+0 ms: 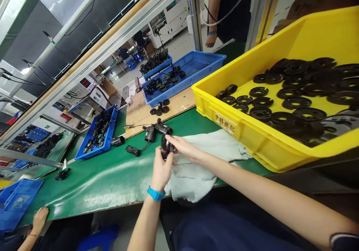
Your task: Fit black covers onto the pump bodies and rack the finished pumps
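Note:
My left hand [161, 169], with a blue band at the wrist, is wrapped round a small black pump-like part [166, 146] held above a pale grey cloth [196, 165] on the green belt. My right hand [182, 146] reaches in from the right, and its fingertips pinch the top of the same part. Just beyond lie more black parts [157, 129] with a coiled black cable [133, 150], beside a yellow-handled screwdriver [131, 126].
A big yellow bin [252, 139] of several black ring-shaped parts stands at the right. Blue trays [193, 70] [98, 135] of wired parts sit further back on a brown board [140, 112]. Another person's hand [39, 219] rests on the belt edge at lower left; someone stands behind.

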`<action>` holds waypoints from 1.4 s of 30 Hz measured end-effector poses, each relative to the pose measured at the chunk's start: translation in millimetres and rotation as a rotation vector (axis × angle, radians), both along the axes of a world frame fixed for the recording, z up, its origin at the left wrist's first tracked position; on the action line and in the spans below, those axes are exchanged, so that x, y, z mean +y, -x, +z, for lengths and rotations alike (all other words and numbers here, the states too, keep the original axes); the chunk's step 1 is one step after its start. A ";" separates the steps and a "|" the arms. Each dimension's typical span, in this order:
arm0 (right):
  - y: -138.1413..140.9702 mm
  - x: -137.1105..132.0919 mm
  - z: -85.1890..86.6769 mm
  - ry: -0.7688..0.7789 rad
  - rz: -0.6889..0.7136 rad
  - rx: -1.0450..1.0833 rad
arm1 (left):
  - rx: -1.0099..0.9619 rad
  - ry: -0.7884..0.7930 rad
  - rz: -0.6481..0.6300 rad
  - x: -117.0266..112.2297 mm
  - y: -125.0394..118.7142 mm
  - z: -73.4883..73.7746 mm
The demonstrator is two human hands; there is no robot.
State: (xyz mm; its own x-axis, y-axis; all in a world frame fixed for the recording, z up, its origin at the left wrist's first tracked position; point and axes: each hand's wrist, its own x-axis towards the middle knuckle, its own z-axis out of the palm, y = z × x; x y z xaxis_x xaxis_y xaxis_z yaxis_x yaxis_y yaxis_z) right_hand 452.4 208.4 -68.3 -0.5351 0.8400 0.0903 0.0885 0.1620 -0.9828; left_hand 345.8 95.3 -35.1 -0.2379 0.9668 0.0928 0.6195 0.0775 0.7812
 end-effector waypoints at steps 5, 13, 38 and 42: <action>-11.5 15.9 11.3 0.141 -0.037 0.134 | 0.358 -0.099 -0.093 31.3 24.9 3.8; -33.9 48.1 18.0 0.126 0.037 0.141 | 0.825 -0.105 -0.429 151.7 68.7 2.4; -119.8 -35.0 43.7 -0.989 -0.116 -0.351 | -0.026 -0.501 0.204 24.3 -53.9 -47.0; -113.7 -38.2 31.7 -0.963 -0.085 -0.302 | -0.019 -0.457 0.162 27.0 -48.3 -54.2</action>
